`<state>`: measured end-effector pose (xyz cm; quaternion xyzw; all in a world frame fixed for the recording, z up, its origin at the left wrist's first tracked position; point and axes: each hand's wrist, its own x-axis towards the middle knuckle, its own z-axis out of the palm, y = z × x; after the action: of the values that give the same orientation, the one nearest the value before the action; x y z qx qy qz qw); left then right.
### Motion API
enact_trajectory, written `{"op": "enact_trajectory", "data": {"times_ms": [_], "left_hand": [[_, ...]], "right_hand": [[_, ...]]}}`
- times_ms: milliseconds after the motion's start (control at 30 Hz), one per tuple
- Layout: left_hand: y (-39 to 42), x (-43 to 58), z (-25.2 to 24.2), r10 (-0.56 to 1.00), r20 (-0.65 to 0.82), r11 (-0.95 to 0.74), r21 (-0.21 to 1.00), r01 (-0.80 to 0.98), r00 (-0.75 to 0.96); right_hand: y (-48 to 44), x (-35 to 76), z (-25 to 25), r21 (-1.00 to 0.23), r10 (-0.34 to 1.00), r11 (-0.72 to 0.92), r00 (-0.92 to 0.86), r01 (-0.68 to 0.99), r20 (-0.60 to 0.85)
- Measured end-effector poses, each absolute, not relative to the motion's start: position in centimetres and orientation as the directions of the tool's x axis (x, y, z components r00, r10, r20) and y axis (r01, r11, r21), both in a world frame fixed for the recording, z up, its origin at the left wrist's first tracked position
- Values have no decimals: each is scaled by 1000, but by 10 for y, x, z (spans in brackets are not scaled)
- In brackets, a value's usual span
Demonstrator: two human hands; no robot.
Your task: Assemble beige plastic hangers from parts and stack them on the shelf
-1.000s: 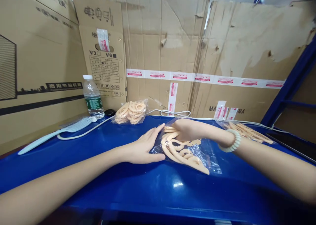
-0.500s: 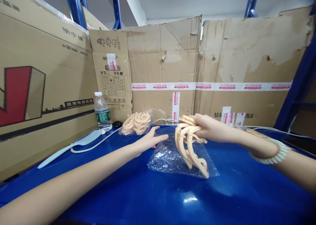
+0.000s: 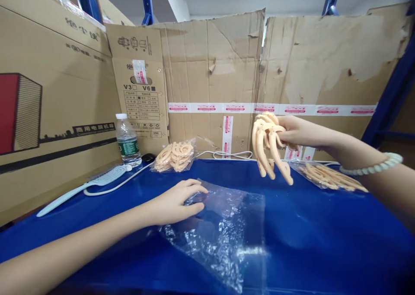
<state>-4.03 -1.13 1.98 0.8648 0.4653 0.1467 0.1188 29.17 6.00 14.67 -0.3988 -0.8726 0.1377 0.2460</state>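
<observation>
My right hand [image 3: 293, 130] is raised above the table, its fingers closed round a bunch of cream-coloured curved pieces [image 3: 267, 146]; their kind is unclear. Several long, bent prongs hang down from the grip. Lower and to the left, my left hand [image 3: 178, 202] is at the upper left edge of a clear plastic bag [image 3: 223, 239]. Thumb and forefinger are spaced apart with the bag's film between and under them, and the fingertips hold its edge loosely. The bag lies flattened and crinkled on the blue tabletop [image 3: 304, 243].
A bagged stack of cream pieces [image 3: 175, 157] stands at the back, beside a black mouse [image 3: 148, 157] and a water bottle [image 3: 128, 141]. A pale blue hairbrush [image 3: 97, 180] lies left. Another bagged bundle [image 3: 330, 176] is at right. Cardboard panels [image 3: 210, 79] wall the back.
My right hand has lifted the cream pieces up and to the right, off the bag. My left hand has come nearer and slightly left, and the bag has shifted the same way.
</observation>
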Motion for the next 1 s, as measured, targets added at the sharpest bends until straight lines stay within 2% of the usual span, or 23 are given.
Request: {"op": "enact_trajectory", "data": {"times_ms": [100,167,200,333,433,567,667,767,833,900,1000], "left_hand": [[-36,-54,22,884,117,-465,317,826,453],[-50,-60,22,886,96,-461,294,838,453],[-57,-63,21,879,78,-472,276,837,470],[-74,-66,19,829,-19,-542,217,812,558],[-75,-62,14,838,84,-545,200,814,540],[-66,-56,8,788,234,-612,205,764,569],[-60,-55,4,722,330,-674,143,724,608],[-60,-56,0,644,379,-730,45,682,664],[-58,-57,2,605,415,-757,37,652,680],[-51,-59,10,573,505,-773,71,630,646],[-25,-66,34,535,700,-725,92,683,473]], "right_hand": [[84,273,135,-272,733,677,-660,684,165],[104,248,117,-87,766,643,-640,761,65],[113,234,107,-57,780,626,-625,778,29],[147,187,66,-39,775,628,-629,777,-57],[166,174,55,-81,755,636,-640,768,-140],[178,186,69,-201,689,665,-694,720,-206],[175,207,83,-263,671,681,-726,684,-152],[165,230,88,-376,714,654,-700,656,19],[159,243,85,-449,746,622,-660,642,90],[157,253,79,-486,762,615,-626,621,165],[157,262,69,-485,779,620,-555,616,292]]}}
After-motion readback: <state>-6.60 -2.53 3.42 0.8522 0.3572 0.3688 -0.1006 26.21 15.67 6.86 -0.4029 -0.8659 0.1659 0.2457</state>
